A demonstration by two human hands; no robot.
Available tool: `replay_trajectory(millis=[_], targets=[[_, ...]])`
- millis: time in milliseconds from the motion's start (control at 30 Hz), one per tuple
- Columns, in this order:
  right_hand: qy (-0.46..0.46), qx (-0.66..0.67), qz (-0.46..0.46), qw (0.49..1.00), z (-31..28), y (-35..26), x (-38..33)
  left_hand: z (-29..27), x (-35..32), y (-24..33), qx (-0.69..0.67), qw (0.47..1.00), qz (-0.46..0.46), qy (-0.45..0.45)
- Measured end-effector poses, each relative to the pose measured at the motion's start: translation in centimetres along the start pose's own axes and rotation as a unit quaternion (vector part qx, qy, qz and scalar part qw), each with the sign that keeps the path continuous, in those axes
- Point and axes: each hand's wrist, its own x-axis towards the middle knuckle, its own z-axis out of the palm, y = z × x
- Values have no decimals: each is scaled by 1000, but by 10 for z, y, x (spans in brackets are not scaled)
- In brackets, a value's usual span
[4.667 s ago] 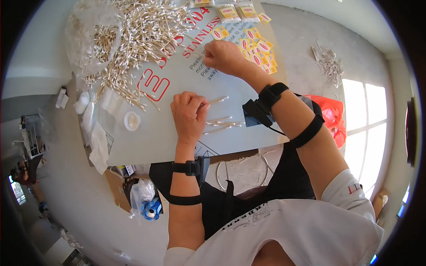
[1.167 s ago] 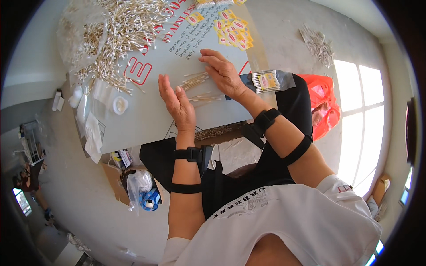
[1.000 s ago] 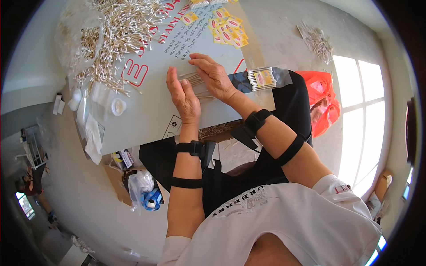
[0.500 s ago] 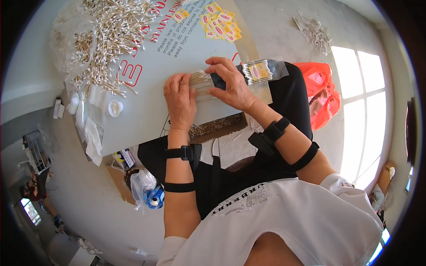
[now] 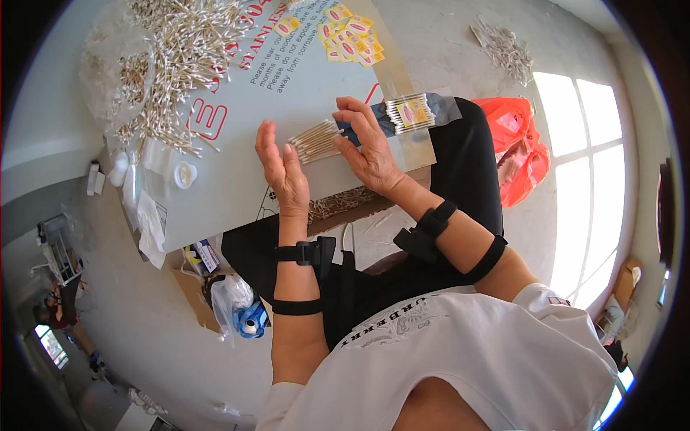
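Observation:
A flat row of cotton swabs [image 5: 315,142] lies side by side on the table between my two hands. My left hand [image 5: 284,172] is open at the left ends of the row, its fingers stretched out. My right hand [image 5: 372,147] is open too; its thumb is at the right ends of the swabs, and its fingers reach over a dark strip [image 5: 368,122]. Farther right along that strip, a second row of swabs with a yellow card [image 5: 412,113] on it lies on clear plastic film [image 5: 444,108]. Whether my right thumb touches the swabs, I cannot tell.
A big heap of loose swabs [image 5: 180,65] with a plastic bag covers the table's far left. Yellow cards [image 5: 352,39] lie at the far side. A small white tub [image 5: 185,174] stands left. Below the near edge is a box of swabs [image 5: 345,205]; a red bag [image 5: 514,147] sits right.
My left hand has come off the swabs and moved slightly left, its fingers opening out. The swabs, partly covered before, now show as one full row. My right hand has barely shifted.

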Motion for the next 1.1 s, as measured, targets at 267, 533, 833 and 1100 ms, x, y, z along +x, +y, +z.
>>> replay_trajectory(millis=[267, 533, 833, 1100], targets=[[77, 150, 80, 982, 38, 6, 3, 29, 2, 0, -114, 990, -56, 54], [80, 208, 121, 967, 19, 12, 5, 1, -4, 13, 255, 962, 44, -93], [103, 261, 140, 950, 19, 11, -1, 0, -3, 20, 459, 854, 56, -238], [137, 259, 115, 949, 28, 9, 1, -4, 0, 7, 97, 988, 20, -121]])
